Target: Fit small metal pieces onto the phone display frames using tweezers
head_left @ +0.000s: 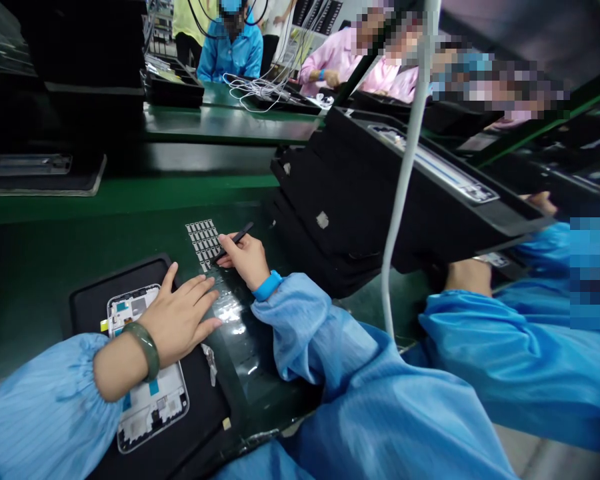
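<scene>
- A dark green table (25, 267) runs under everything near the hands.
- A stack of black trays (325, 200) stands to the right; a long pale-rimmed part lies in the top tray.
- A co-worker's blue sleeve (520, 353) reaches in at the far right, beside the stack.
- One black tray (205, 390) lies on the table in front of the person, at the lower left.
- The white device shell (155, 407) lies inside that tray, partly hidden by the left forearm and hand.
- The left hand (180, 317) is spread wide over the shell and the tray, with nothing visible in its grip; whether the palm touches the shell I cannot tell.
- The right hand (247, 257) has its fingers pinched closely around a slim black tool.
- The sheet of small parts (203, 240), set in rows, lies on the table just beyond the tray, beside the right fingertips.
- The slim black tool (241, 233) slants down toward the sheet's near right corner; whether its tip touches is too small to tell.
- A yellow tab (104, 325) sticks out at the shell's left edge.
</scene>
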`<state>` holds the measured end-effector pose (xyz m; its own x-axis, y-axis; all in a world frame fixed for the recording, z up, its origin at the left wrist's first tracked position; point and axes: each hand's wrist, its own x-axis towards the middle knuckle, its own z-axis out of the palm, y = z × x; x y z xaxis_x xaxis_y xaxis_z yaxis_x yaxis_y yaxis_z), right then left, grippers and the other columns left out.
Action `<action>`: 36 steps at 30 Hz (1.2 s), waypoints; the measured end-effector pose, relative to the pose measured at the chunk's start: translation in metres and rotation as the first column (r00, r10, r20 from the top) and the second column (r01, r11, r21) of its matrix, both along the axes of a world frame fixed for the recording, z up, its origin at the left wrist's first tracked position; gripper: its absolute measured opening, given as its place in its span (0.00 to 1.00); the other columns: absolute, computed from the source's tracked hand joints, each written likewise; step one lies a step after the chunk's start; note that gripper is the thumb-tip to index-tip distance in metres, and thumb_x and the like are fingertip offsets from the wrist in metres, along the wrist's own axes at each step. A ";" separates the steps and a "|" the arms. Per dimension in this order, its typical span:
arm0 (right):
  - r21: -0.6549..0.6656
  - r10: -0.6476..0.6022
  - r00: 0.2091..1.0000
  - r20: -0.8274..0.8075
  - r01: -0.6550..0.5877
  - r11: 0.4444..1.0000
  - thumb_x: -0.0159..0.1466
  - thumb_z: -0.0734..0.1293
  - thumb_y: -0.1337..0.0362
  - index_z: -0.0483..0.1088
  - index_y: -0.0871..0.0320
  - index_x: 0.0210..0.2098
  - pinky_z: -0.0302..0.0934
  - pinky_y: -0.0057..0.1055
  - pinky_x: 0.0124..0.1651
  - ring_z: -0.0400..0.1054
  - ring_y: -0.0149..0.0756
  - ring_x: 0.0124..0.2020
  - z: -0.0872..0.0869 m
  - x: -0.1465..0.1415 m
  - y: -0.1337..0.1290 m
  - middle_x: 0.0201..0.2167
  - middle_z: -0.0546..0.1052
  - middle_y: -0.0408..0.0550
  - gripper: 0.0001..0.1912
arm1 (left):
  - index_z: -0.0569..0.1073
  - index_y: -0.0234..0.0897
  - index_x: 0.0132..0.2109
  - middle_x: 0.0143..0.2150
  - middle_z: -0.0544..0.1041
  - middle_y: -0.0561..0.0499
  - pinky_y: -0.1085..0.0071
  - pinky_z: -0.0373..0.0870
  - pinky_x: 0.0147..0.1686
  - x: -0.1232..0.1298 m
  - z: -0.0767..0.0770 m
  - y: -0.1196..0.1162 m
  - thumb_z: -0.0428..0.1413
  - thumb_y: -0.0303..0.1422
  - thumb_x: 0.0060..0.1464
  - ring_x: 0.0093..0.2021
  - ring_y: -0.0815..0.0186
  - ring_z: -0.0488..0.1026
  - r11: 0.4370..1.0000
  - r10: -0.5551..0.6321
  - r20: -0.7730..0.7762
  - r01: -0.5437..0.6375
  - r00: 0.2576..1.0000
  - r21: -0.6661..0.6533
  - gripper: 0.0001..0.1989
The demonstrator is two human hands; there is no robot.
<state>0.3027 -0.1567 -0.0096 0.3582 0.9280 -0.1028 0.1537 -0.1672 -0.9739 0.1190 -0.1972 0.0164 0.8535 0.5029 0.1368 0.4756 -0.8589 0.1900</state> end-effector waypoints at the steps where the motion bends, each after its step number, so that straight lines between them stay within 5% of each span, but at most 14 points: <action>1: -0.002 0.004 1.000 -0.004 -0.004 1.000 0.57 0.65 0.55 0.67 0.60 0.33 0.68 0.23 0.20 0.73 0.32 0.19 0.000 0.000 0.000 0.19 0.73 0.41 0.13 | 0.66 0.37 0.54 0.57 0.67 0.45 0.45 0.35 0.61 0.000 0.000 0.000 0.40 0.43 0.60 0.59 0.57 0.60 1.000 0.000 0.006 0.000 1.000 0.006 0.22; 18: -0.077 -0.011 0.995 -0.102 0.004 0.997 0.57 0.65 0.62 0.67 0.61 0.32 0.66 0.21 0.17 0.71 0.30 0.17 0.003 -0.001 0.005 0.18 0.73 0.41 0.08 | 0.65 0.36 0.54 0.58 0.67 0.44 0.45 0.34 0.61 0.001 0.001 0.000 0.40 0.43 0.60 0.59 0.56 0.60 1.000 0.012 -0.011 -0.012 1.000 -0.020 0.22; 27: -0.033 0.076 0.906 -0.417 -0.099 0.995 0.61 0.63 0.65 0.68 0.63 0.35 0.65 0.16 0.20 0.71 0.25 0.18 0.042 -0.006 -0.007 0.20 0.75 0.45 0.07 | 0.65 0.39 0.52 0.56 0.68 0.46 0.46 0.37 0.61 -0.006 0.012 0.007 0.45 0.41 0.58 0.58 0.59 0.62 0.974 0.056 0.124 -0.026 0.991 -0.225 0.18; 29: 0.055 0.138 0.868 -0.477 -0.127 0.990 0.59 0.65 0.62 0.68 0.62 0.35 0.65 0.17 0.21 0.71 0.26 0.19 0.052 -0.015 -0.014 0.21 0.76 0.44 0.08 | 0.67 0.39 0.50 0.52 0.71 0.46 0.51 0.51 0.58 -0.012 0.022 0.008 0.46 0.41 0.57 0.53 0.60 0.66 0.920 0.237 0.235 -0.140 0.943 -0.365 0.17; 32: 0.145 0.251 0.843 -0.476 -0.206 0.968 0.55 0.68 0.58 0.69 0.61 0.35 0.66 0.19 0.23 0.72 0.28 0.21 0.063 -0.033 -0.022 0.23 0.76 0.44 0.13 | 0.69 0.38 0.43 0.41 0.75 0.48 0.62 0.67 0.45 -0.024 0.041 0.007 0.47 0.45 0.55 0.42 0.62 0.72 0.693 0.584 0.288 -0.280 0.759 -0.665 0.17; 34: 0.177 0.317 0.834 -0.452 -0.264 0.948 0.54 0.69 0.56 0.69 0.60 0.35 0.67 0.20 0.24 0.73 0.28 0.22 0.068 -0.046 -0.025 0.24 0.76 0.43 0.15 | 0.70 0.37 0.39 0.36 0.76 0.49 0.66 0.69 0.39 -0.033 0.049 0.005 0.49 0.47 0.52 0.37 0.63 0.73 0.545 0.702 0.239 -0.290 0.671 -0.786 0.18; 36: 0.209 0.390 0.828 -0.404 -0.331 0.920 0.53 0.69 0.56 0.70 0.60 0.35 0.67 0.22 0.25 0.73 0.29 0.23 0.071 -0.055 -0.026 0.24 0.76 0.42 0.15 | 0.70 0.37 0.36 0.32 0.76 0.50 0.68 0.69 0.35 -0.042 0.052 0.003 0.50 0.49 0.50 0.34 0.63 0.73 0.475 0.739 0.187 -0.304 0.647 -0.826 0.19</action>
<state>0.2472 -0.1825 0.0611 -0.0576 0.9974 -0.0423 -0.2583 -0.0558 -0.9644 0.0765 -0.1943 0.0679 0.3042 0.9349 -0.1826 0.4358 0.0339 0.8994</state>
